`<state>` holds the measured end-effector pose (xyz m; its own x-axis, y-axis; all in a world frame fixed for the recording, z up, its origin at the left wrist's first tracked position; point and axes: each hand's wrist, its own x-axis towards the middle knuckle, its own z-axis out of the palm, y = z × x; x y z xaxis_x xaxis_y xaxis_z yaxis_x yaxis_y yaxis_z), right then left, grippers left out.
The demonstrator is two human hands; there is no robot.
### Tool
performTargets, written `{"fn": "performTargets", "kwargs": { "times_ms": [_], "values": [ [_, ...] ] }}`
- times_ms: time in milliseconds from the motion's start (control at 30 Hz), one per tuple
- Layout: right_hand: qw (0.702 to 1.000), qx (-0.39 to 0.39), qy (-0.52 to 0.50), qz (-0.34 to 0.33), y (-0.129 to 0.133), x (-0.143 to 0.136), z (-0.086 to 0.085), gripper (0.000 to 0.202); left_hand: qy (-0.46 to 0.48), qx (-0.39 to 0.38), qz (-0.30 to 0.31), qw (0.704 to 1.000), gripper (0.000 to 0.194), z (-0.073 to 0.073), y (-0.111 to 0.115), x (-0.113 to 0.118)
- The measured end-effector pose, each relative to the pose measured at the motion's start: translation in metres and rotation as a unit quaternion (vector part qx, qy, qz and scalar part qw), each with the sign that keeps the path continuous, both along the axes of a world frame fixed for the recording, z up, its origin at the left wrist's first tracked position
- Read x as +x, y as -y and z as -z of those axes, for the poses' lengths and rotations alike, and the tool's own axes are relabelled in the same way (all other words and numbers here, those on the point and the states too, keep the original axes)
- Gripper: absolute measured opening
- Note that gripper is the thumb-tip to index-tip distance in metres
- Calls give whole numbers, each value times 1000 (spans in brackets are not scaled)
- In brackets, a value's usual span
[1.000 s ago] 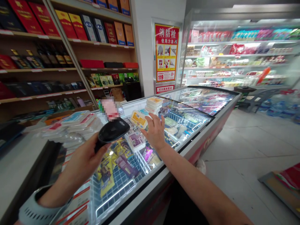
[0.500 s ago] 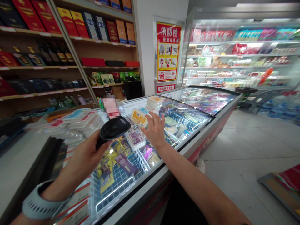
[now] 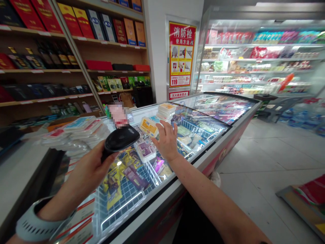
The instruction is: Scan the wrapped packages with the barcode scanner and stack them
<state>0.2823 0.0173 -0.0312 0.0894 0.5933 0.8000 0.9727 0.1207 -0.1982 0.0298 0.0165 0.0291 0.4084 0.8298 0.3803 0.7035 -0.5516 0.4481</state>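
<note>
My left hand (image 3: 92, 166), with a pale watch strap (image 3: 38, 220) at the wrist, is wrapped round the handle of a black handheld barcode scanner (image 3: 122, 138). The scanner's head points forward and to the right. With its thumb and fingers my right hand (image 3: 166, 142) grips the right end of a clear plastic box with a yellow label (image 3: 149, 127), tilted above the freezer's glass top. Just below it lies a box with a purple label (image 3: 146, 150). Behind my right hand stands a short stack of similar boxes (image 3: 166, 110).
Stacked clear boxes (image 3: 82, 127) stand left of the scanner. Under the glass, wire baskets (image 3: 124, 200) hold packaged frozen goods. Shelves with boxes and bottles (image 3: 54, 59) rise at the left. A lit refrigerated display (image 3: 254, 64) and water bottles (image 3: 309, 113) are at the right.
Both hands, the scanner and the yellow-labelled box keep nearly the same places relative to each other. The whole view has shifted slightly.
</note>
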Motion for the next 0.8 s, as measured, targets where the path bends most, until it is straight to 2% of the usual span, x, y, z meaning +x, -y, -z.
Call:
{"fn": "performTargets", "kwargs": {
  "times_ms": [100,300,467,667,800],
  "values": [
    [1000,7,3,-3,0,0,0,53,21,-30,1,999,51,-2,1,1],
    [1000,27,0,-10,-3,2,4,51,32,-36,-7,999,52,-2,2,0],
    [996,44,-71,9,-10,7,5,57,38,-27,-3,999,49,-6,1,2],
    [967,-39,-240,79,-38,19,-10,60,37,-39,-20,998,47,-7,-2,0],
    [951,-97,-273,104,-58,23,-20,61,41,-33,-15,998,45,-6,-5,-3]
  ]
}}
